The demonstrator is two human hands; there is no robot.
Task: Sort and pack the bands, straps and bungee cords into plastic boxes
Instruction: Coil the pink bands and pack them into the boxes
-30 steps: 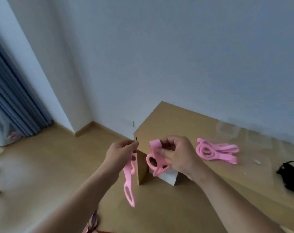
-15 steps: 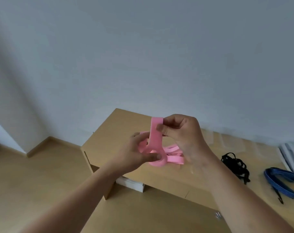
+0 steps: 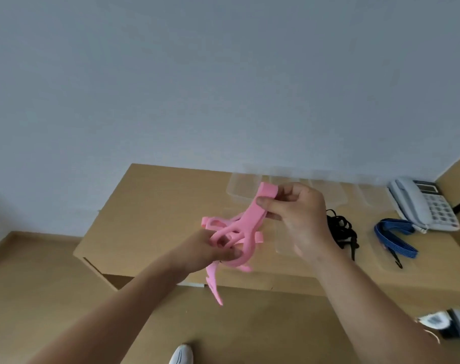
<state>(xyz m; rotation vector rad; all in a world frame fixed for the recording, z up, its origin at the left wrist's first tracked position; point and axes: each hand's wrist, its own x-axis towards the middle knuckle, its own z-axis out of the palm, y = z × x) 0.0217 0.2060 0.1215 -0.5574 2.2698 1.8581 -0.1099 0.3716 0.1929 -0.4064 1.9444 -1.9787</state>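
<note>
I hold a pink elastic band [image 3: 251,216] in the air above the wooden table [image 3: 150,211]. My right hand [image 3: 299,219] pinches its upper end between thumb and fingers. My left hand [image 3: 213,248] grips its lower looped part, and a loose pink tail hangs down below that hand. More pink bands [image 3: 210,222] lie on the table just behind. Clear plastic boxes [image 3: 243,189] stand in a row along the wall. A black cord bundle [image 3: 340,229] and a blue striped bungee cord [image 3: 397,232] lie to the right.
A white desk telephone [image 3: 423,203] sits at the table's far right. A flat clear lid [image 3: 284,240] lies under my right hand. The table's front edge runs below my hands, with wooden floor [image 3: 39,298] beneath and a white shoe [image 3: 181,355] at the bottom.
The view has swung right, bringing the telephone and boxes into sight. My hands have drawn the pink band longer, and a tail now hangs below my left hand.
</note>
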